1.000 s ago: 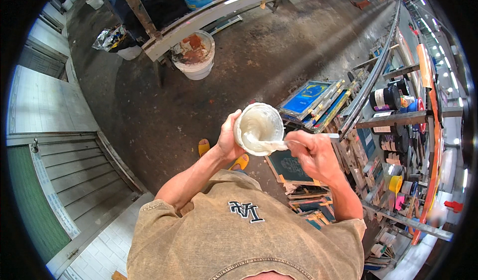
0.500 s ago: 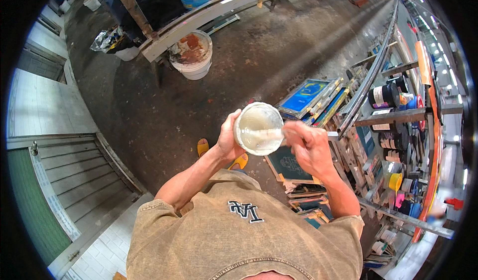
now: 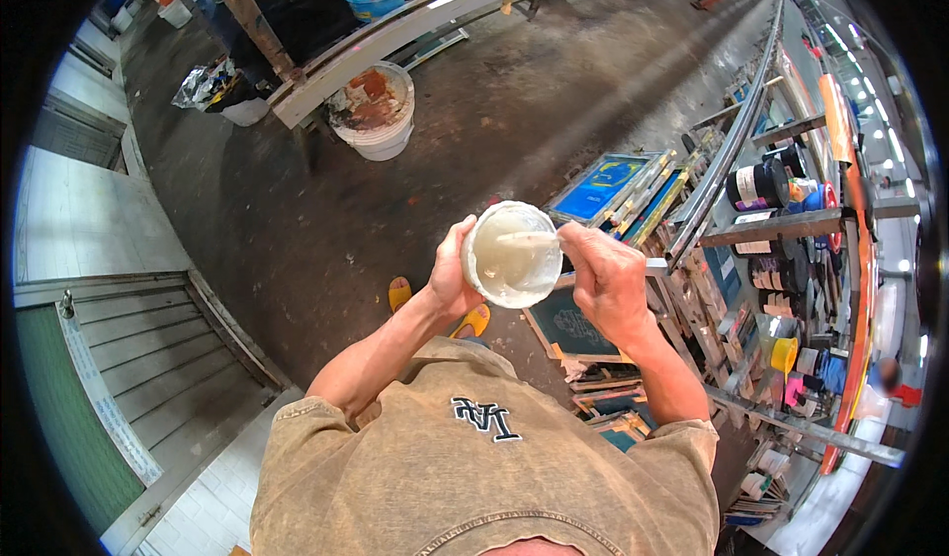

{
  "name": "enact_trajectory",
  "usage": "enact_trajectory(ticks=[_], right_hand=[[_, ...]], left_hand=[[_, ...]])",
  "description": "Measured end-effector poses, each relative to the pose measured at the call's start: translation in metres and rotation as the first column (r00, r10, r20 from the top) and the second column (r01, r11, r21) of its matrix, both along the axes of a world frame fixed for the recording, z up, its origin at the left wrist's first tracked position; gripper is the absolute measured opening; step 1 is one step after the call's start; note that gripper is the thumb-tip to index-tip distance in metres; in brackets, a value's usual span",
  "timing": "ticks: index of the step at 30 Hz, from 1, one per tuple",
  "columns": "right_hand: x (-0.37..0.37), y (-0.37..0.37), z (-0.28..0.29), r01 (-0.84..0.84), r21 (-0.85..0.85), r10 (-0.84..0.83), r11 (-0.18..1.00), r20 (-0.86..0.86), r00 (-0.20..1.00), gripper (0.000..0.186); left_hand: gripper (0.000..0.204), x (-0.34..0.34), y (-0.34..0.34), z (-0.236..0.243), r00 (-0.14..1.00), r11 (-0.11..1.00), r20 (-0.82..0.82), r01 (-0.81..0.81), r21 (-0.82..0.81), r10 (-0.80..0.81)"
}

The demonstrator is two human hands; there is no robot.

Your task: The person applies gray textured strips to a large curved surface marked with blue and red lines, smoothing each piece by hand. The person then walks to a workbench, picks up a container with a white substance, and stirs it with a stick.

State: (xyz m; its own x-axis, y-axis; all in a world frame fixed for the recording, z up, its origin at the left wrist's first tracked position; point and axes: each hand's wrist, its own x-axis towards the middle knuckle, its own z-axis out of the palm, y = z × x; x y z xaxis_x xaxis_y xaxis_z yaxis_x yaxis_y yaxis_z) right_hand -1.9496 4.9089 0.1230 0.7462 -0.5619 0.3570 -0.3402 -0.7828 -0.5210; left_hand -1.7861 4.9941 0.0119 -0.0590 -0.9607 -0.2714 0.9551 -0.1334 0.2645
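Out in front of my chest, a whitish round tub (image 3: 491, 294) with a crusted rim is tilted so that its inside shows. My left hand (image 3: 451, 271) grips its left side, fingers wrapped round the wall. Pale, creamy paste (image 3: 502, 272) lies inside. A flat whitish stirring stick (image 3: 526, 241) reaches over the right rim into the tub, and its far end lies at the paste. My right hand (image 3: 611, 284) is closed around the stick's outer end, just right of the rim.
Ahead on the left, a white bucket (image 3: 384, 145) with reddish-brown residue stands below a long pale beam (image 3: 371, 50). Stacked printing frames (image 3: 598, 190) lean at the right, beside a metal rail (image 3: 730, 166) and shelving with black tubs (image 3: 757, 186). A yellow sandal (image 3: 398, 292) shows below.
My right hand has moved slightly up and the stick has swung toward the tub's far side. The tub stays nearly in place in my left hand.
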Motion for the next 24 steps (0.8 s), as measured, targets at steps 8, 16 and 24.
enact_trajectory(ticks=[8, 16, 24], right_hand=[[-0.018, -0.003, 0.026, -0.105, 0.241, 0.160, 0.965, -0.220, 0.962, 0.032], [-0.004, 0.002, 0.009, 0.045, -0.152, -0.069, 0.987, -0.156, 0.985, 0.033], [-0.009, 0.010, 0.002, 0.001, 0.226, -0.019, 0.974, 0.076, 0.997, 0.028]], left_hand=[[0.060, 0.005, 0.006, -0.016, 0.996, 0.998, 0.070, -0.061, -0.020, 0.063], [0.058, -0.006, 0.002, 0.006, 0.991, 0.999, 0.128, -0.043, -0.017, 0.045], [0.060, 0.001, -0.002, -0.014, 1.000, 1.000, 0.023, -0.005, -0.019, 0.006]])
